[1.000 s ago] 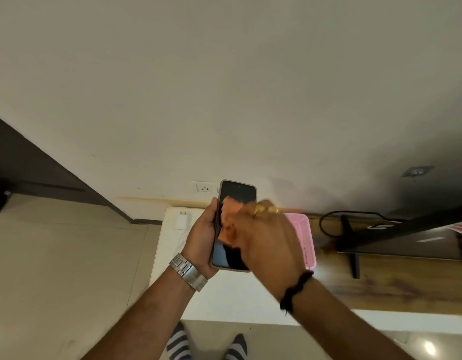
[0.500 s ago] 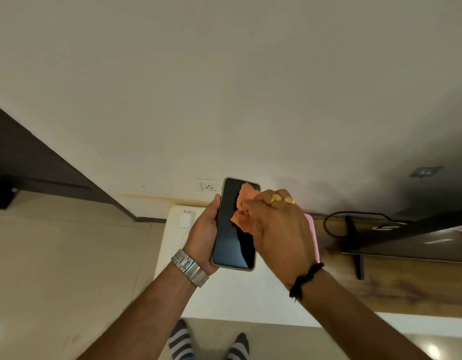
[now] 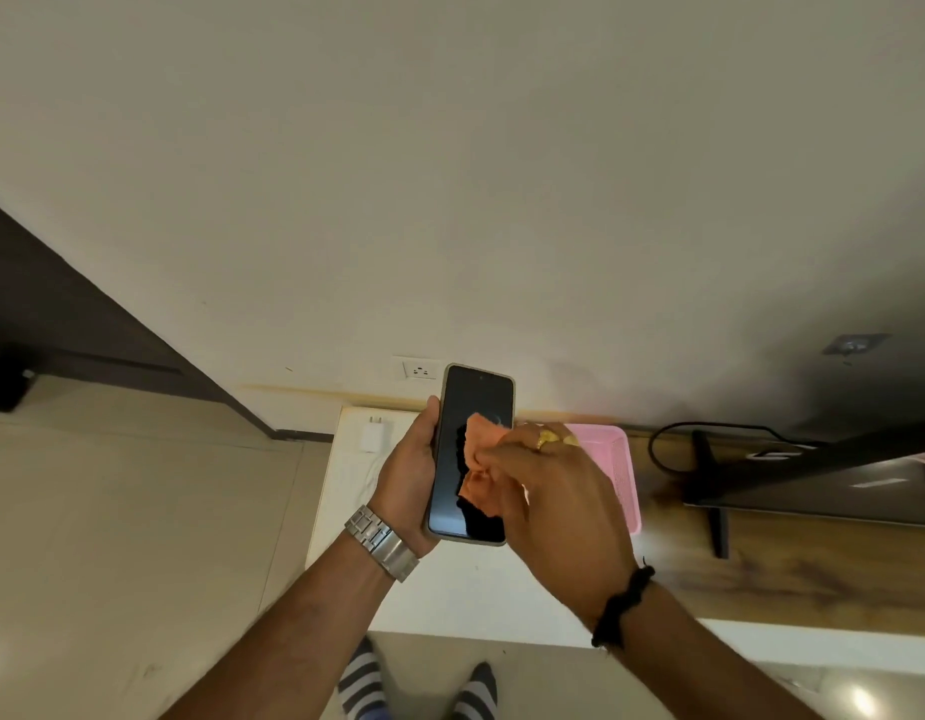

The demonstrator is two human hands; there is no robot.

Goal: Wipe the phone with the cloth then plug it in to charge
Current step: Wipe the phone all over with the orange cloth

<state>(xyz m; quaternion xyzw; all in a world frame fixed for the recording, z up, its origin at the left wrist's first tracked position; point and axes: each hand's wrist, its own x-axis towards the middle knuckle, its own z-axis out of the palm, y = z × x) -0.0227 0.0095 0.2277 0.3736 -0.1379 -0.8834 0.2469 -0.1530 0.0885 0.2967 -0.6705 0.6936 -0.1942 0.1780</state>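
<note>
A left hand (image 3: 408,478) grips a dark-screened phone (image 3: 470,454) upright in the air, thumb along its left edge, fingers hidden behind. The right hand (image 3: 559,511) pinches a bunched orange cloth (image 3: 478,467) against the screen's middle. Below, a white charger (image 3: 373,433) lies on a white table (image 3: 450,589).

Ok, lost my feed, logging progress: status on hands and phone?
Left hand grips phone, screen up. Right hand holds orange cloth on the glass. Charger lies on white table, unplugged. Nothing blocking.
</note>
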